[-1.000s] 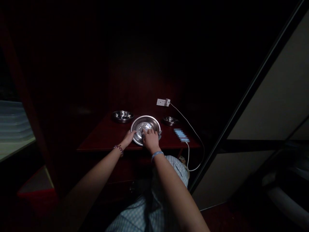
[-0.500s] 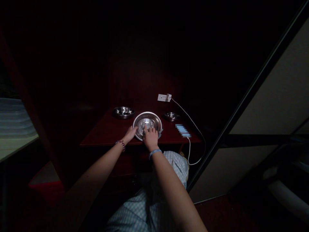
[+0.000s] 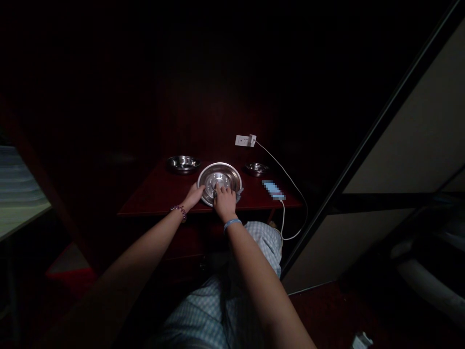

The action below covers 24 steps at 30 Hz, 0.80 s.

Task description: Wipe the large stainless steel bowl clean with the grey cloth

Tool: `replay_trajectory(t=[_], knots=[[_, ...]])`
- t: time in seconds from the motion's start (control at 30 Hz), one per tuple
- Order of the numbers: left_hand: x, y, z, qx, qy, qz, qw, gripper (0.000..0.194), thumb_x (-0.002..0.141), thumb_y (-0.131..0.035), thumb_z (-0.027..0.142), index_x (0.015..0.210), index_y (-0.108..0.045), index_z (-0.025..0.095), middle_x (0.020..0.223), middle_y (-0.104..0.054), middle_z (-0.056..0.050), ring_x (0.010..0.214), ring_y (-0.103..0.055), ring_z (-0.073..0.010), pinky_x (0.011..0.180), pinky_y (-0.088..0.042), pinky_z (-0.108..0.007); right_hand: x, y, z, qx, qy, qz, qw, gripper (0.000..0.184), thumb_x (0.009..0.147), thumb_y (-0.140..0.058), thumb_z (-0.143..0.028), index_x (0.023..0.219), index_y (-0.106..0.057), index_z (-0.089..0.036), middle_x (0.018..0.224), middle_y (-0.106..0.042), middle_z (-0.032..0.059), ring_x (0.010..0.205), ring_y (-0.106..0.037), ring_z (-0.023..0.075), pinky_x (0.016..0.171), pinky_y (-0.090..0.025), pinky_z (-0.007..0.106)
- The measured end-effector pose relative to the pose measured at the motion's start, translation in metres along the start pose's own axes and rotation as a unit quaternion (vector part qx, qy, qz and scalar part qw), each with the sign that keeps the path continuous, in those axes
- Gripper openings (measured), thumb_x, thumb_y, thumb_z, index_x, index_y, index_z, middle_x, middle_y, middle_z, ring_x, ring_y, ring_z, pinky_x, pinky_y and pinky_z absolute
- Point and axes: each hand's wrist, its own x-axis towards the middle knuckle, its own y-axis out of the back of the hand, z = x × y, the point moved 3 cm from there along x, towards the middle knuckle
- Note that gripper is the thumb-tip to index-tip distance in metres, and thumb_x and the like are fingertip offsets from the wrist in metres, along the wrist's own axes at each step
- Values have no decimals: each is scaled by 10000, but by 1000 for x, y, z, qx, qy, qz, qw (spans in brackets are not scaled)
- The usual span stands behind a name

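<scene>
A shiny steel bowl [image 3: 228, 174] is tilted up towards me at the front of the dark red shelf [image 3: 145, 201]. Its left rim is pinched in my left hand [image 3: 194, 196], the thumb lying over the inside edge. My right hand [image 3: 225, 202] is inside the bowl's lower part, fingers bent and pressed against it. A crumpled grey cloth [image 3: 239, 195] sticks out on the right side of that hand; the rest of it is hidden under the fingers.
Behind the bowl stand a steel bowl [image 3: 183, 165] at left and a smaller one [image 3: 256, 168] at right. A phone with a blurred screen [image 3: 273, 189] lies at right, its white cable [image 3: 285, 169] looping to a wall socket [image 3: 242, 140]. Clear plastic containers [image 3: 18, 182] are stacked far left.
The view has shifted slightly, so everything sits a little higher. My right fingers have shifted slightly inside the bowl, while my left hand keeps its hold on the rim.
</scene>
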Motion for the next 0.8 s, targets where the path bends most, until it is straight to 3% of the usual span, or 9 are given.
replay_trajectory(t=[0.17,0.43,0.8], knots=[[2,-2,-3,-10,-4,-10,1000,254,698,-544,258,887,-679,155,978,-782,-124,1017,-714,-302,953,-547,-393,0,-3,0,7,-7,15,1000,601,966,-430,-194,1564,-392,-149,1466,-562,165,1259,-526,281,1022,-387,415],[6,-6,-8,-24,-5,-8,1000,264,679,-535,252,886,-675,165,970,-785,-109,1037,-712,-292,980,-536,-388,1,-4,1,4,1,3,1000,632,939,-471,-190,1566,-391,-172,1665,-302,109,1300,-516,279,1025,-412,407],[0,-1,-1,5,3,15,1000,229,667,-538,270,828,-661,164,905,-771,-118,945,-715,-305,934,-548,-417,-2,-5,2,38,15,16,999,661,897,-508,-137,1551,-411,-128,1647,-338,121,1307,-531,270,1083,-431,386]])
